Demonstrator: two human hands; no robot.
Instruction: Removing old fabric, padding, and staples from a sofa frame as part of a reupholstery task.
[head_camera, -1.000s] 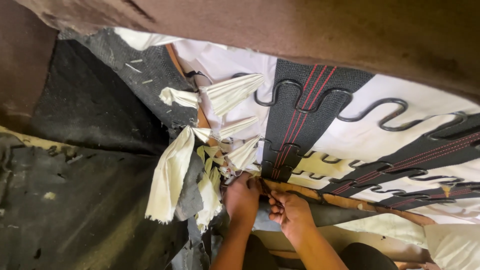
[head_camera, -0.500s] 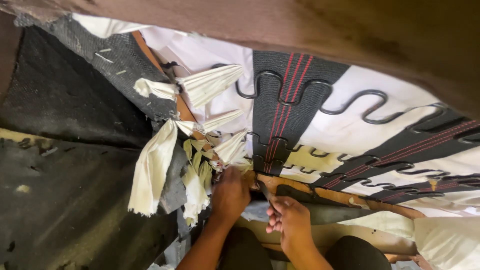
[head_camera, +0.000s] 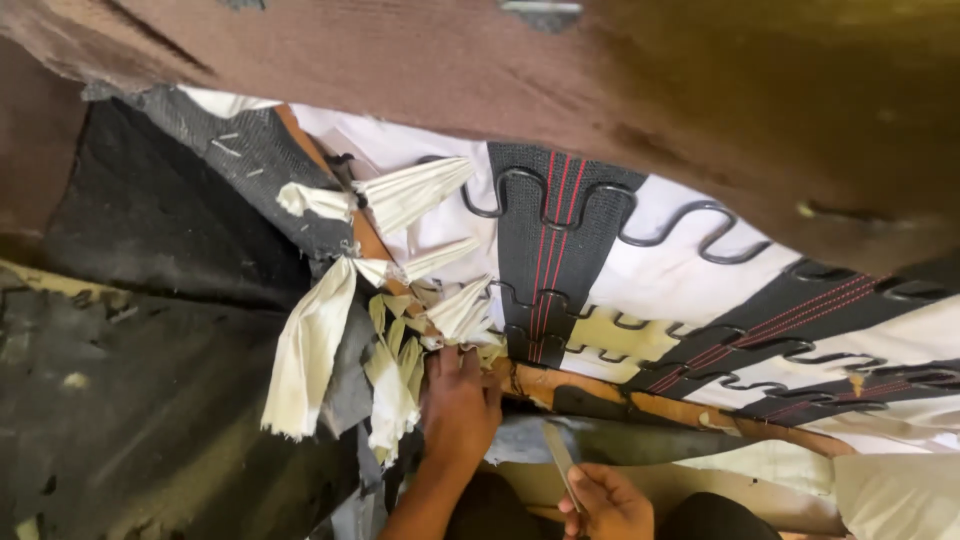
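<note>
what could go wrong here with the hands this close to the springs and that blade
The left hand presses on the wooden frame rail right beside the black zigzag wire springs; a slip could likely scrape the fingers on them. The right hand holds a thin flat metal blade pointing towards the left wrist, so a jerk might nick it. The frayed white fabric strips hang loose and could snag.

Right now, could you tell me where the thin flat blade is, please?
In the head view, bottom centre: the right hand holds the thin flat blade, just right of the left hand, below the wooden rail.
</note>
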